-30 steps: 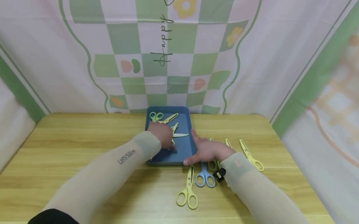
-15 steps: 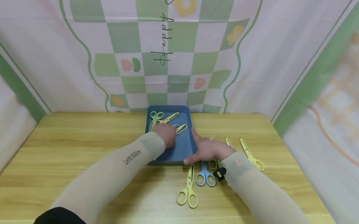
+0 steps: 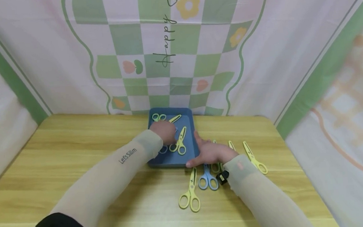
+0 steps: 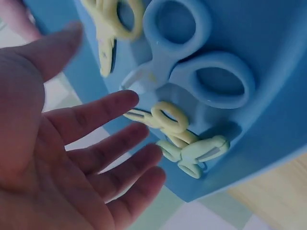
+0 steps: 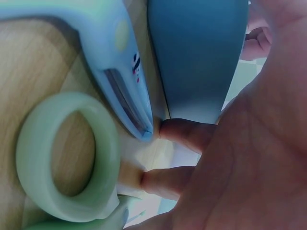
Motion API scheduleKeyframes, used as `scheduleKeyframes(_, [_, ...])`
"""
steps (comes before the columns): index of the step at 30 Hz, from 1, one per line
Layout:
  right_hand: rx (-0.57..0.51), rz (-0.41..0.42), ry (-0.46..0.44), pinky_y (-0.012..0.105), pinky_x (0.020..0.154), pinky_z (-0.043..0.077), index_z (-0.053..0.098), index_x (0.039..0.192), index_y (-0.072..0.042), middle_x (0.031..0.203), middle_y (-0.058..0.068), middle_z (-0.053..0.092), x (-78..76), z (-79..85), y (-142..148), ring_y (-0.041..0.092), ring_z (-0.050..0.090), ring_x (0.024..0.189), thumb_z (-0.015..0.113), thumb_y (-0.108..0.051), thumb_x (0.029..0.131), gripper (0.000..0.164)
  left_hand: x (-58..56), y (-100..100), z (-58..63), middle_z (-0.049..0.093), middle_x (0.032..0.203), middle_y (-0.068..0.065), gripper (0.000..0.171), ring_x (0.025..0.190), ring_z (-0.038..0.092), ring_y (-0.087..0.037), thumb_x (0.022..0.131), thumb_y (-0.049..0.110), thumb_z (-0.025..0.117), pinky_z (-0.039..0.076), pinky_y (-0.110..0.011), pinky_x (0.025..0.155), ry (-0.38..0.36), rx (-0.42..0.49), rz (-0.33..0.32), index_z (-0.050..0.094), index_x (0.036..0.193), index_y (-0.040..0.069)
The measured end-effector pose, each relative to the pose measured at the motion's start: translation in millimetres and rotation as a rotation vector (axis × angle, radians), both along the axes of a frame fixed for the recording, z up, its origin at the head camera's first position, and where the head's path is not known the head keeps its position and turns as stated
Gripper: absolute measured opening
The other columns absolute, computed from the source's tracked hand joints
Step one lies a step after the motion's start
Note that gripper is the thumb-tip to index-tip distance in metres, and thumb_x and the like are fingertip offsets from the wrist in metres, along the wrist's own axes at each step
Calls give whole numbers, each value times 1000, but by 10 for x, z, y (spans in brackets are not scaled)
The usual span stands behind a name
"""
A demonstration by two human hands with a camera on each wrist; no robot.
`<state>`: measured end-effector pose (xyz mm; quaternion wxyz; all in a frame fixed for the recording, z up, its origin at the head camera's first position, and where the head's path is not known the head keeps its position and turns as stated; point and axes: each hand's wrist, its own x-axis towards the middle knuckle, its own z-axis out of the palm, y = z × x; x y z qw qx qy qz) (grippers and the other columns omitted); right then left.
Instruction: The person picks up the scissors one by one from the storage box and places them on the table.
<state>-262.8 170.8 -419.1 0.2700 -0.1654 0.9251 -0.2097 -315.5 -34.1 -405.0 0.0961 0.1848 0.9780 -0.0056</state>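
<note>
My left hand is over the blue tray, palm bare and fingers spread in the left wrist view, holding nothing. Its fingertips are close to blue scissors lying in the tray. Yellow scissors lie just right of that hand, handles toward the near side. At the tray's far left are green scissors and another yellow pair, partly hidden in the head view. My right hand rests along the tray's right wall, thumb at the near corner and fingers extended, with several scissors around and beneath it.
On the wooden table, yellow scissors and blue scissors lie in front of the tray. Green scissors are partly under the right hand. More yellow scissors lie to the right. A patterned cloth hangs behind.
The left hand moved right within the tray, then back left, off the yellow scissors. That pair's blades pointed right earlier; now they point away, handles near. The right hand stayed put.
</note>
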Motion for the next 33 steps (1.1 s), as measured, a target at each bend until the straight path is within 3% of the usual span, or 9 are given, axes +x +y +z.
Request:
scheduleKeyframes(2, [-4,-7,-4,54,116,15,-21,155,-11,162,23,-2,3,1,-1,47,8,145,76,-72,70,143,-36,-16,-16,65,123,-11,25,115,56,-32,92,32,68,39,-55,103,-8,29,23,75,103,10])
scheduleKeyframes(5, [-5,-12,-8,53,116,15,-21,155,-12,162,23,-1,5,4,-2,47,8,145,77,-71,70,143,-64,-12,-65,57,134,-15,25,126,46,-37,92,23,65,31,-58,108,-18,40,35,74,109,7])
scheduleKeyframes(9, [-8,-10,-8,54,116,14,-21,155,-12,162,23,-2,5,4,-4,47,8,145,77,-71,70,143,-47,30,-106,52,140,-14,31,131,39,-37,92,24,64,31,-57,107,-22,-1,23,72,117,9])
scheduleKeyframes(13, [-15,-7,-9,54,116,14,-21,155,-12,162,23,-2,0,-3,-2,47,8,145,77,-71,70,143,-23,92,-117,51,141,-14,27,133,36,-36,89,25,67,29,-57,109,-17,-9,38,74,111,11])
scheduleKeyframes(18, [-19,-3,-10,54,116,13,-22,155,-11,162,23,-4,-2,-11,4,48,7,145,76,-71,70,143,-10,143,-145,41,150,-19,24,142,21,-43,91,19,65,20,-60,112,-30,0,52,74,111,10])
scheduleKeyframes(27, [-18,-1,-8,55,116,14,-21,155,-10,162,23,-3,-5,-23,6,49,7,145,76,-70,72,141,-8,133,-143,47,143,-17,19,136,29,-38,94,19,60,25,-58,109,6,-31,34,75,105,14])
scheduleKeyframes(33, [-17,3,-6,54,116,14,-21,155,-10,162,22,-4,-13,-24,6,48,6,145,76,-71,72,141,0,139,-135,43,149,-17,24,142,21,-42,92,16,63,23,-59,111,9,-48,10,74,113,13])
